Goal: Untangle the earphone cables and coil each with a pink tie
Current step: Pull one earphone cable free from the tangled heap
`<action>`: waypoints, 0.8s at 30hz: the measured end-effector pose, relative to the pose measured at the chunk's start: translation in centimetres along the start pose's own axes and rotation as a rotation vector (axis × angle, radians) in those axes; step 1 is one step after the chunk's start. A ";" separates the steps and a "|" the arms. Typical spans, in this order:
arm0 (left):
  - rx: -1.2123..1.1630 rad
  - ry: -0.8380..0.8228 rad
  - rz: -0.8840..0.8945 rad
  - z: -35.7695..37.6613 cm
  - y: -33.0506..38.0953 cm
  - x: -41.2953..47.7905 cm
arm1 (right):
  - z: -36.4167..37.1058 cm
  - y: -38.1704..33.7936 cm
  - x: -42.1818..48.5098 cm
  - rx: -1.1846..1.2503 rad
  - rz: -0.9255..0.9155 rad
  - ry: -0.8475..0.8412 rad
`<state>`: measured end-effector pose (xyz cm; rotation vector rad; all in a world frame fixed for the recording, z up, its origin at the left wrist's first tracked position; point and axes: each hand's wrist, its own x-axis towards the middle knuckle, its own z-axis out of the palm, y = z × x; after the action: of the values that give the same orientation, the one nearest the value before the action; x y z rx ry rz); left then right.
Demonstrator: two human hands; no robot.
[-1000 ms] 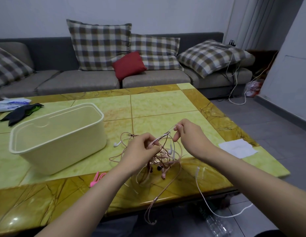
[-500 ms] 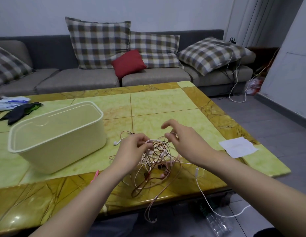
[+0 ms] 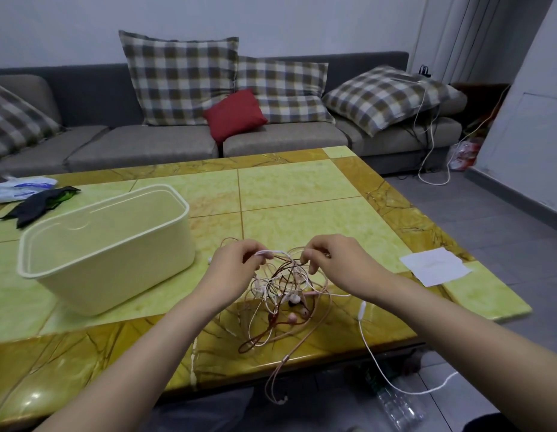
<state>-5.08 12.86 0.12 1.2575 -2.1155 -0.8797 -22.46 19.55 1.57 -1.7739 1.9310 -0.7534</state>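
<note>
Yellow-green tiled marble table (image 3: 302,188): tangled pink, white and brown earphone cables (image 3: 281,296) at 6 o'clock, near edge. Left hand (image 3: 236,269) and right hand (image 3: 336,263) each pinch a top strand. Cream plastic tub (image 3: 115,275) at 9 o'clock.

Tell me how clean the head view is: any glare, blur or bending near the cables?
Head view: soft, even room light; small glare spots on the glossy table at lower left; wide-angle bending bows lines toward the frame edges; the cables pinched by the left hand and right hand look fairly sharp, but strands merge in the tangle.
</note>
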 end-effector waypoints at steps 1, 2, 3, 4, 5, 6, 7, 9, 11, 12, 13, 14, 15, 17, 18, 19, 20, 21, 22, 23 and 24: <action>0.048 -0.028 -0.017 0.0 -0.3 0.0 | -0.1 0.1 0.0 0.016 0.001 0.005; 0.086 -0.060 -0.031 -0.1 -0.5 -0.1 | -0.1 0.2 0.0 0.028 0.002 0.012; 0.132 -0.090 -0.038 -0.2 -0.5 -0.2 | -0.2 0.2 -0.1 0.035 0.005 0.021; 0.185 -0.113 -0.038 -0.2 -0.5 -0.2 | -0.2 0.3 -0.1 0.036 0.010 0.031; 0.238 -0.126 -0.039 -0.2 -0.5 -0.3 | -0.3 0.3 -0.1 0.032 0.014 0.038; 0.294 -0.119 -0.038 -0.1 -0.5 -0.4 | -0.4 0.3 -0.1 0.029 0.017 0.038; 0.349 -0.087 -0.035 0.1 -0.4 -0.5 | -0.4 0.3 -0.1 0.030 0.019 0.030; 0.359 0.037 0.019 0.4 0.0 -0.8 | -0.5 0.1 -0.1 0.031 0.020 0.006; 0.213 0.106 0.097 0.9 0.6 -1.1 | -0.4 -0.1 -0.1 0.022 0.012 -0.002; 0.141 0.080 0.099 1.3 1.0 -1.2 | -0.4 -0.3 -0.1 0.018 0.004 -0.001; 0.090 0.028 0.077 1.7 1.4 -1.2 | -0.3 -0.5 -0.2 0.021 -0.003 -0.001; 0.045 -0.019 0.054 2.1 1.7 -1.3 | -0.3 -0.7 -0.2 0.029 -0.008 -0.005; -0.007 -0.051 0.029 2.4 1.9 -1.3 | -0.3 -0.9 -0.3 0.038 -0.011 -0.008; -0.111 -0.055 0.000 3.0 2.1 -1.2 | -0.4 -1.4 -0.5 0.057 -0.016 -0.015; -0.139 -0.044 -0.007 3.1 2.2 -1.1 | -0.5 -1.5 -0.7 0.067 -0.016 -0.017; -0.159 -0.038 -0.014 3.3 2.2 -1.0 | -0.6 -1.6 -0.7 0.072 -0.013 -0.018; -0.181 -0.038 -0.015 3.3 2.3 -1.0 | -0.7 -1.7 -0.8 0.066 -0.008 -0.016; -0.197 -0.045 -0.013 3.3 2.4 -1.0 | -0.8 -1.7 -0.8 0.045 -0.001 -0.009; -0.210 -0.052 -0.007 3.2 2.5 -1.0 | -1.0 -1.6 -0.8 0.014 0.009 0.003; -0.219 -0.056 -0.003 3.1 2.5 -1.0 | -1.1 -1.5 -0.7 -0.014 0.021 0.019; -0.229 -0.056 -0.003 2.9 2.5 -1.0 | -1.2 -1.3 -0.6 -0.029 0.034 0.032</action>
<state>-8.08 15.47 0.02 1.1299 -1.9891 -1.1351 -22.18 20.24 3.27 -1.7518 1.9978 -0.7498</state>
